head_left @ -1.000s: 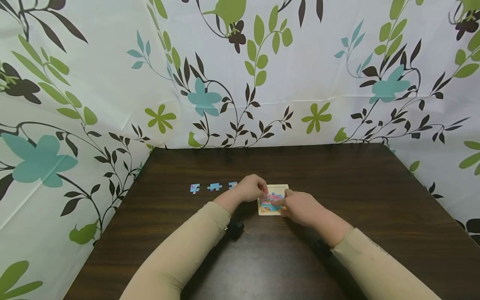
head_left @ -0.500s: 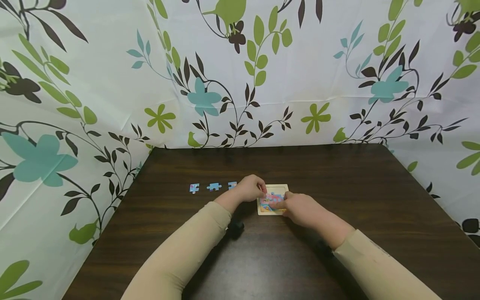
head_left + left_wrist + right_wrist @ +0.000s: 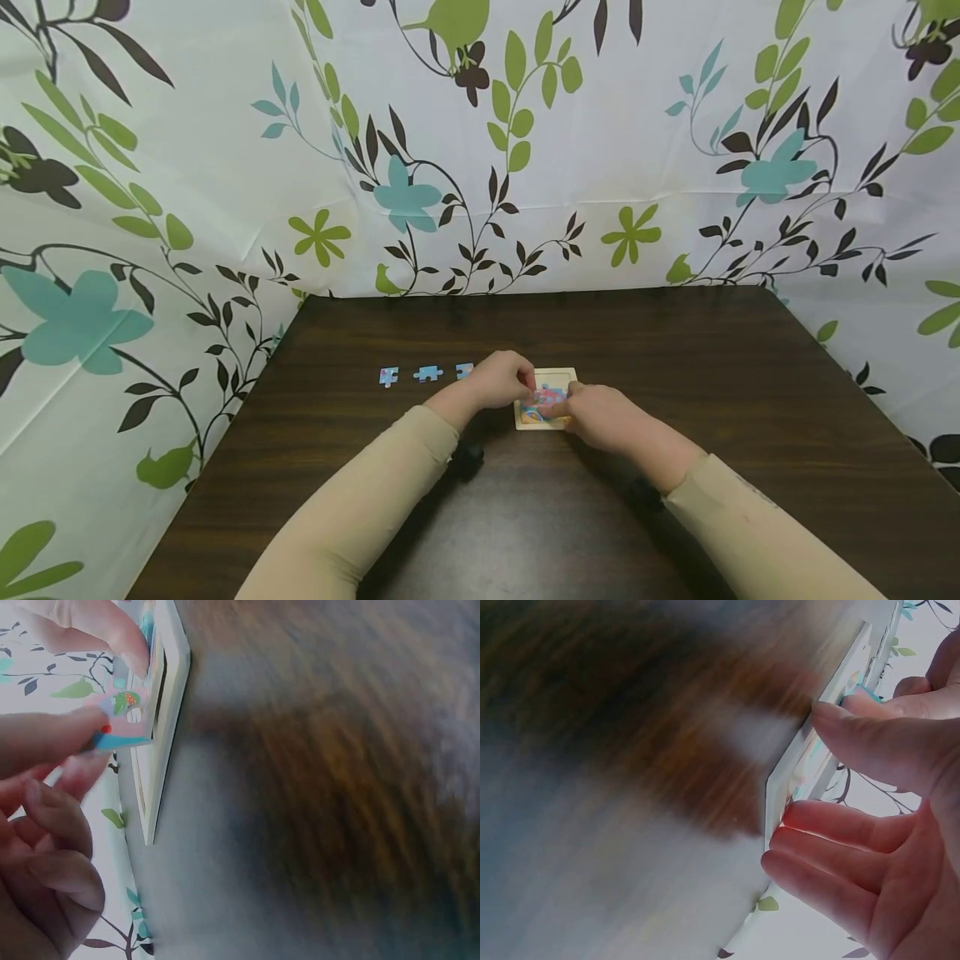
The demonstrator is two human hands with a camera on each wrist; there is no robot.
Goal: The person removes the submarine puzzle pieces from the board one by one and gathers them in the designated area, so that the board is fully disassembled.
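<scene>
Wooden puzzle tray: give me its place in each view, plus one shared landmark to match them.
Head: the wooden puzzle tray lies just right of centre, below mid-height, partly covered.
Left wrist: left of centre, running down from the top edge, seen at a steep slant.
Right wrist: right of centre, a diagonal strip descending leftward, partly covered.
Shared landmark: the white leaf-print cloth, visible in all three.

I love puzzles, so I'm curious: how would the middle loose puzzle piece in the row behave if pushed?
The middle loose puzzle piece is probably light, being small beside the left hand. It lies flat on the table, so it would likely slide rather than roll.
</scene>
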